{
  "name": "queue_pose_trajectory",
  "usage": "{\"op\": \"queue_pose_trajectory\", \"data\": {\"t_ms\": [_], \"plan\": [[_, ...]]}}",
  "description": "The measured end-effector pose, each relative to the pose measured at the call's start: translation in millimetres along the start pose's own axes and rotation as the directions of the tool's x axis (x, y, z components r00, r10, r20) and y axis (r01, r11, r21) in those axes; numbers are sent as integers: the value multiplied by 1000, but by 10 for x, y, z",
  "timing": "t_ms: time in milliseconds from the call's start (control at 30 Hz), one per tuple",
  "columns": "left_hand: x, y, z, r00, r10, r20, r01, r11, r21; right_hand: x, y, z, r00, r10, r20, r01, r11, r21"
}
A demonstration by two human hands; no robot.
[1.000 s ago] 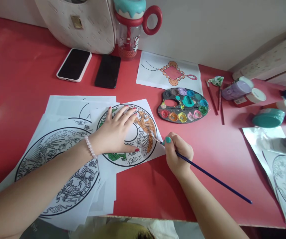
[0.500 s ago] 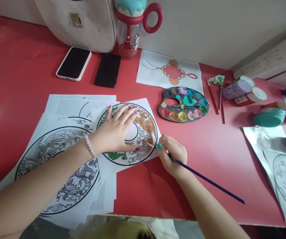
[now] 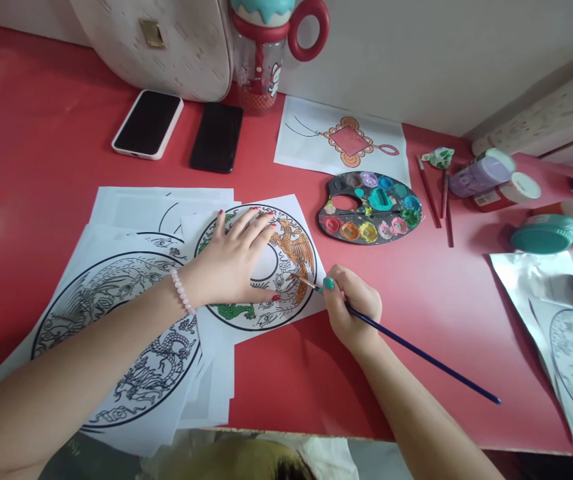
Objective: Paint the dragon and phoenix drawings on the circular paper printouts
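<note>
Across the smooth, faintly glossy red tabletop (image 3: 431, 287) lies a thin white sheet (image 3: 286, 267), set at a slant and printed with a ring of fine black line-work: an orange-painted phoenix at right, green dragon parts at left. Beside it, looser papers overlap, the top one (image 3: 116, 273) bearing a larger uncoloured ring. Just above and to the right sits a kidney-shaped black palette (image 3: 370, 208), its round wells crusted with colour, close to a drawing of a red-and-orange knot (image 3: 349, 141). Behind stand a pale embossed bag (image 3: 186, 60) with a square gold clasp and a clear cup (image 3: 266, 60) with a ring-shaped red handle and a white cartoon figure. A red jar (image 3: 507, 192) carries a white label whose print is too small to read. The left hand (image 3: 236, 260), above a beaded pink bracelet (image 3: 180, 291), rests flat on the slanted sheet, fingers spread. The right hand (image 3: 354, 307) is curled around a slim dark-blue paintbrush (image 3: 416, 350), its tip at the phoenix's tail; whether the bristles touch paper I cannot tell.
</note>
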State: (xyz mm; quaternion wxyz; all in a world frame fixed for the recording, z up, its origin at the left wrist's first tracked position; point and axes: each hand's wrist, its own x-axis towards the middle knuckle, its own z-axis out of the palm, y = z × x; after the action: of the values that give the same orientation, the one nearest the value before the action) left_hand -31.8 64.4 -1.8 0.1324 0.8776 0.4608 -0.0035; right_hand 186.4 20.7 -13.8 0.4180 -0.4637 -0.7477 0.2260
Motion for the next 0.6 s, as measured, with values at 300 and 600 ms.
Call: {"op": "queue_pose_trajectory", "data": {"t_ms": [300, 600], "plan": [[-4, 8, -10, 1000, -3, 4, 3, 1000, 10, -2, 14, 15, 994, 97, -57, -96, 995, 19], [0, 4, 2, 1000, -1, 6, 1, 1000, 5, -34, 83, 20, 987, 129, -99, -125, 991, 46]]}}
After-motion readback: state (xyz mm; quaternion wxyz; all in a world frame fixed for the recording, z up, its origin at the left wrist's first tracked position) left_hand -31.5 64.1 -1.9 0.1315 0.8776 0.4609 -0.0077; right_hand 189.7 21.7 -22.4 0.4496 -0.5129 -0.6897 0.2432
